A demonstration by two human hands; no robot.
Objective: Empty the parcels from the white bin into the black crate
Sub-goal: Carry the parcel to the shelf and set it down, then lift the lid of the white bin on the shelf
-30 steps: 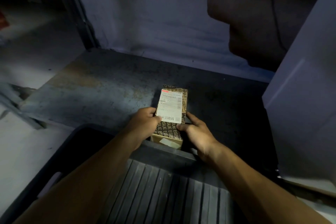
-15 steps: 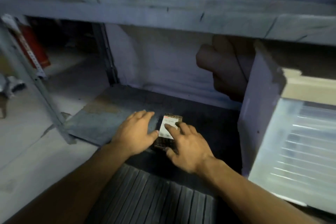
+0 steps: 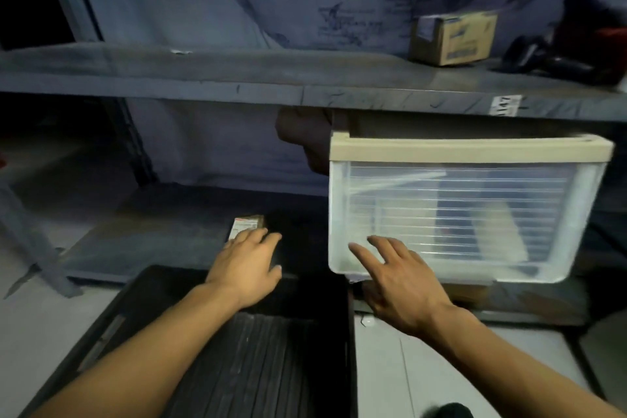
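**Hands between a small box and a see-through bin**

A small cardboard parcel [image 3: 249,223] with a white paper label is seen lying flat on the dark, dull low shelf [image 3: 163,234]. It is touched by the fingertips of the left hand [image 3: 246,266], whose fingers are bent a little and held close together; nothing is gripped. The right hand [image 3: 400,285] is spread wide, with straight fingers, in front of the white bin [image 3: 464,210]. The bin is made of clear, ribbed plastic with a cream rim, and pale flat shapes are seen through its wall. The black crate [image 3: 142,295] is placed below both hands; its floor is ridged. A brown cardboard box [image 3: 453,37] is set on the grey upper shelf [image 3: 237,78].
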